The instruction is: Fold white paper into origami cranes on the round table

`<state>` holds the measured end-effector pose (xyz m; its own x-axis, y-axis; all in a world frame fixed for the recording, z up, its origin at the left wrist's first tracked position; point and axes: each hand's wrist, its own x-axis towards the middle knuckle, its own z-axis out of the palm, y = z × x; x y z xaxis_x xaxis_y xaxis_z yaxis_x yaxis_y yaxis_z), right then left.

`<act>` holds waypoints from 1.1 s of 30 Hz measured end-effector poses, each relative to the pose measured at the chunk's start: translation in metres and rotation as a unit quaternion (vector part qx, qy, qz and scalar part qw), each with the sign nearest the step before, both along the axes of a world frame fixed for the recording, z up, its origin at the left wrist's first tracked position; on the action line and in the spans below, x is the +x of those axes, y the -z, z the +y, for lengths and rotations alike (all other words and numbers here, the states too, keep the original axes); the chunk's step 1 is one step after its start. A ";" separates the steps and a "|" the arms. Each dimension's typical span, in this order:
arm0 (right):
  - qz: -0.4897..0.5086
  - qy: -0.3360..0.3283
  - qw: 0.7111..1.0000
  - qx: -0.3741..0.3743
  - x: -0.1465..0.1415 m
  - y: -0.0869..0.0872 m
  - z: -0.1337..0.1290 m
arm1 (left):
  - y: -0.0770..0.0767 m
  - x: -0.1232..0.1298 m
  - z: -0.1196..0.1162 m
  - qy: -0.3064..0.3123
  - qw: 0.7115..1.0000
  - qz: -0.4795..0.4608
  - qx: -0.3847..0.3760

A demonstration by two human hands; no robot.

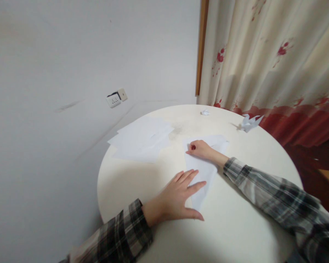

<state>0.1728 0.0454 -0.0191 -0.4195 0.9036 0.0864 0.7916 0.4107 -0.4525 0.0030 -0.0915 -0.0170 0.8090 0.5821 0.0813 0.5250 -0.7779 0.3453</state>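
Note:
A white folded sheet of paper [204, 173] lies on the round table, tapering to a point towards me. My left hand [178, 197] rests across its near part, fingers spread and thumb stretched out, holding nothing. At the sheet's far left edge, my right hand [201, 149] is closed, the thumb and forefinger pinched at the paper's border. My right hand and forearm cover part of the far end of the sheet. Both of my sleeves are plaid.
The white round table [131, 186] stands near a wall with a socket [113, 100]. Several loose paper sheets [142, 138] lie at its left. Towards the back are a small crumpled paper piece [205, 112] and a pointed folded-paper figure [249, 123]. A flowered curtain [263, 54] hangs behind.

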 end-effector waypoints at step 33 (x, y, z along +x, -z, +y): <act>-0.001 0.009 1.000 0.005 -0.001 -0.001 -0.001 | 0.003 -0.001 -0.001 0.000 1.000 -0.003 -0.013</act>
